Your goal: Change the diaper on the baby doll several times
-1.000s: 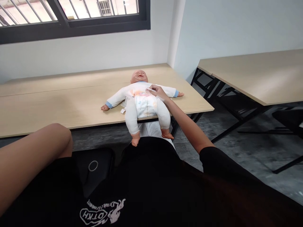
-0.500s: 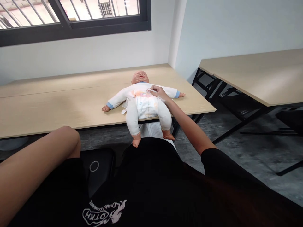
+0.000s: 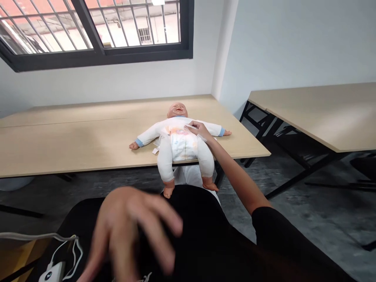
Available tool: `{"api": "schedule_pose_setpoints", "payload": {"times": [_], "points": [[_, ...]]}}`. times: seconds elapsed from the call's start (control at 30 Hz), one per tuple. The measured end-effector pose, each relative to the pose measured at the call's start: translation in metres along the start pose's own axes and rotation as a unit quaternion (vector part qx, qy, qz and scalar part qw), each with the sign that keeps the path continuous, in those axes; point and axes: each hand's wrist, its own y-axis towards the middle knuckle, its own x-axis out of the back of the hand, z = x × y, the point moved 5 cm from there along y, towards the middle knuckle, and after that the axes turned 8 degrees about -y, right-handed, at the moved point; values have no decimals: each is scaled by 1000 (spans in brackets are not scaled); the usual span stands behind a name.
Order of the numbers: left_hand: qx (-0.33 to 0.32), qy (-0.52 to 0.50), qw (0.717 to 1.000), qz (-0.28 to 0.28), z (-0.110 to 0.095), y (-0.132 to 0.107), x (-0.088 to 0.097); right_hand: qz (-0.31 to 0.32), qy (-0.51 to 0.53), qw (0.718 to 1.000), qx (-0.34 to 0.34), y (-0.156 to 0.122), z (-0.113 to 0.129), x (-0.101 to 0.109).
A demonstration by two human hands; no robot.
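Observation:
A baby doll [image 3: 166,156] in a white outfit with blue cuffs lies on its back at the table's front edge, arms spread and legs hanging over. Around its hips is a white printed diaper [image 3: 184,150], its front panel lying up over the belly. My right hand [image 3: 198,130] rests at the diaper's upper right side, fingers pinched on a thin white side flap of it. Close to the camera, in front of my black shirt, is my left hand [image 3: 129,223]. It is blurred, with fingers spread and nothing in them.
The doll's table [image 3: 73,145] stands against the wall below a barred window [image 3: 102,51]. Another table [image 3: 317,117] with black folding legs is at the right. At lower left lies a white device [image 3: 53,272] with a white cable [image 3: 76,250].
My left hand has come into view at the bottom, where only the bent arm showed before. My right hand stays at the diaper. The view has tilted up a little.

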Motion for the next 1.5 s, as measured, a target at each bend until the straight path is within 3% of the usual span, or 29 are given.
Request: {"api": "schedule_pose_setpoints", "payload": {"times": [0.03,0.07,0.1,0.17,0.23,0.27,0.4,0.5,0.6,0.8,1.03,1.17,1.3,1.43,1.5], "points": [[-8,-56,998,-7,10,7,4,1,3,1000,-4,0,0,0],[5,-100,993,-62,25,12,13,1,6,1000,-9,-1,0,0],[53,-106,977,-177,45,14,29,0,11,1000,-13,-1,0,0],[131,-27,908,-397,80,6,59,-1,18,1000,-19,-2,0,1],[207,92,852,-473,109,-1,79,-5,23,1000,-21,-2,0,1],[246,155,832,-472,121,-1,85,-8,23,999,-21,-2,0,1],[405,316,789,-337,156,7,90,-12,22,999,-22,0,-4,1],[466,321,786,-247,166,15,79,-7,25,999,-22,1,-7,1],[462,316,800,-217,168,22,73,-7,31,999,-22,2,-9,1],[435,290,824,-216,176,27,80,-20,32,999,-18,0,-6,2],[402,371,810,-212,167,29,71,-18,18,1000,-16,1,-2,2],[424,421,765,-240,152,19,64,-21,19,999,-18,0,0,1],[456,439,725,-272,149,9,68,-24,24,998,-45,0,-1,0],[459,437,703,-323,154,-2,77,-20,18,999,-43,-1,-1,0],[445,426,710,-341,156,-10,81,-15,11,999,-37,-1,0,1]]}}
